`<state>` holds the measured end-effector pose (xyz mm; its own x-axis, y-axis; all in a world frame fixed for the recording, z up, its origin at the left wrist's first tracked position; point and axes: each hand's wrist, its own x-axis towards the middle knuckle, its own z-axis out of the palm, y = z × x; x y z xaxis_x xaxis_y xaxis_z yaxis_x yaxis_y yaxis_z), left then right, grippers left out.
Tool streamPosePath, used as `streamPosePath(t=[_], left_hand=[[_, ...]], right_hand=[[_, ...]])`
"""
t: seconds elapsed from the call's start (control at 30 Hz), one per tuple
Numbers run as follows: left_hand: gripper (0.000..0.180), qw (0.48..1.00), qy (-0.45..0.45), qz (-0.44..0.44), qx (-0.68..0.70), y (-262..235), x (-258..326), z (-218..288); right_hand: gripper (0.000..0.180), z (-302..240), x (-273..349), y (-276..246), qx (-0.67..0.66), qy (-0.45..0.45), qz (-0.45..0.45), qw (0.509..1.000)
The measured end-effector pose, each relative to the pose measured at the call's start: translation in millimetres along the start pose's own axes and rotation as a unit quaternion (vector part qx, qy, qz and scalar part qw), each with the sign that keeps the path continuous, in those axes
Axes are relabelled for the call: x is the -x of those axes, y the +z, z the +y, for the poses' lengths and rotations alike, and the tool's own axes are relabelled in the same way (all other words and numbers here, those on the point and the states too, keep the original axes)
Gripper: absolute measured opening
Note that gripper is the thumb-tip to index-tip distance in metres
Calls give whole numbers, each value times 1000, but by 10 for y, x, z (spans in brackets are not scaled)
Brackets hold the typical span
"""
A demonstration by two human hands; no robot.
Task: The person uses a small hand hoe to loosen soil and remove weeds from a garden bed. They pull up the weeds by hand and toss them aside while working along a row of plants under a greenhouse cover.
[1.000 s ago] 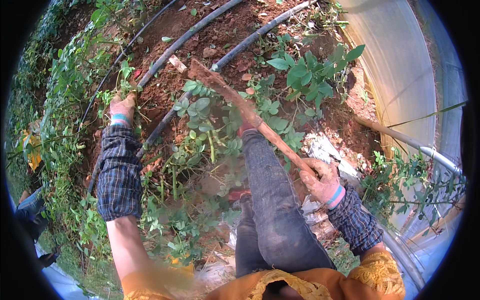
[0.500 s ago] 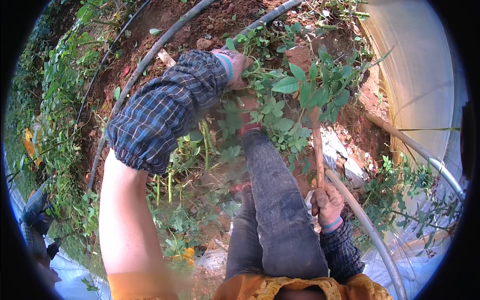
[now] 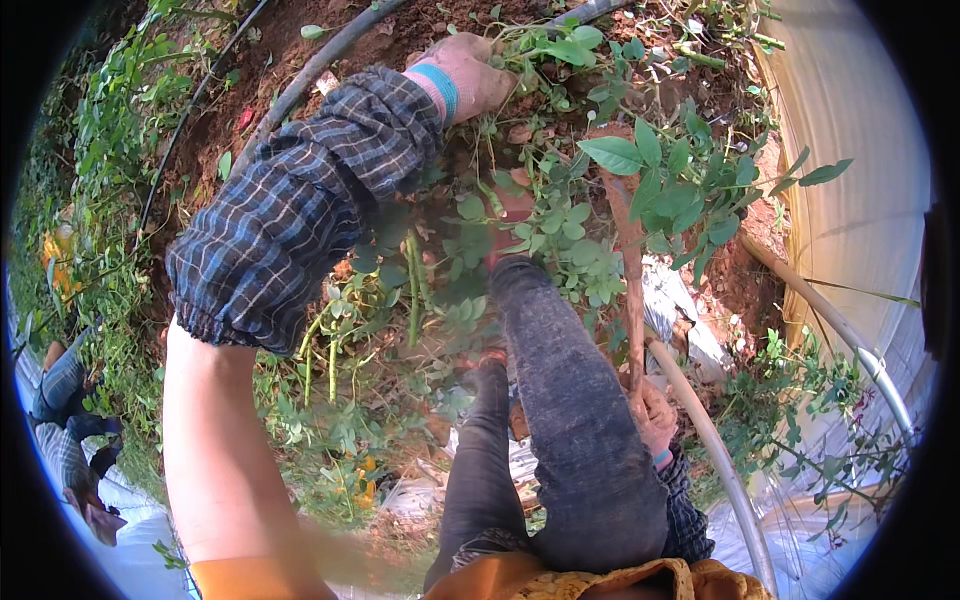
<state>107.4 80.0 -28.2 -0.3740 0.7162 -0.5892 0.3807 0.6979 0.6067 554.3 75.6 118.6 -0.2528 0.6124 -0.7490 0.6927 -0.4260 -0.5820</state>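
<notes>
My left hand [image 3: 468, 76], in a pinkish glove with a turquoise cuff, is closed at the far side of the bed around leafy green weeds [image 3: 560, 45]. Its fingertips are partly hidden by the leaves. Low on the right, my gloved right hand [image 3: 655, 415] grips the wooden handle of a hoe [image 3: 632, 290]. The handle points away from me, and its earth-coloured head lies partly behind a leafy branch [image 3: 690, 190]. Below my left forearm, cut green stems [image 3: 413, 290] stand upright among low plants.
Grey hoses [image 3: 320, 65] curve across the red soil at the far left. To the right hangs a translucent plastic sheet [image 3: 850, 130], with metal pipes [image 3: 720, 465] near it. White plastic scraps [image 3: 685, 310] lie by the hoe. Another person [image 3: 75, 430] shows at the left edge.
My left hand has moved farther from me with the weeds in its grip. The right hand and the hoe have shifted only slightly, and the whole view has tilted a little.
</notes>
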Motion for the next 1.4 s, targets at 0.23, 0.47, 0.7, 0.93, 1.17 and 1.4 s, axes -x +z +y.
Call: streamPosePath(t=[0.23,0.47,0.7,0.93,1.17,1.4], left_hand=[[58,982,72,-101,-141,-8,199,34],[52,947,157,-118,-254,313,125,66],[44,976,78,-121,-163,349,-20,1],[27,789,341,81,-505,-96,-114,-126],[47,985,-21,26,167,-45,-243,-302],[67,995,-49,-82,41,317,-121,-3]], right_hand=[[30,118,-37,-125,88,-17,-29,996],[32,358,-155,-191,252,-56,-23,966],[34,466,-90,-364,325,-121,-18,938],[37,391,-131,-329,396,-191,-9,898],[49,-363,-560,-213,61,86,-147,984],[53,-387,-896,-192,64,85,-137,985]])
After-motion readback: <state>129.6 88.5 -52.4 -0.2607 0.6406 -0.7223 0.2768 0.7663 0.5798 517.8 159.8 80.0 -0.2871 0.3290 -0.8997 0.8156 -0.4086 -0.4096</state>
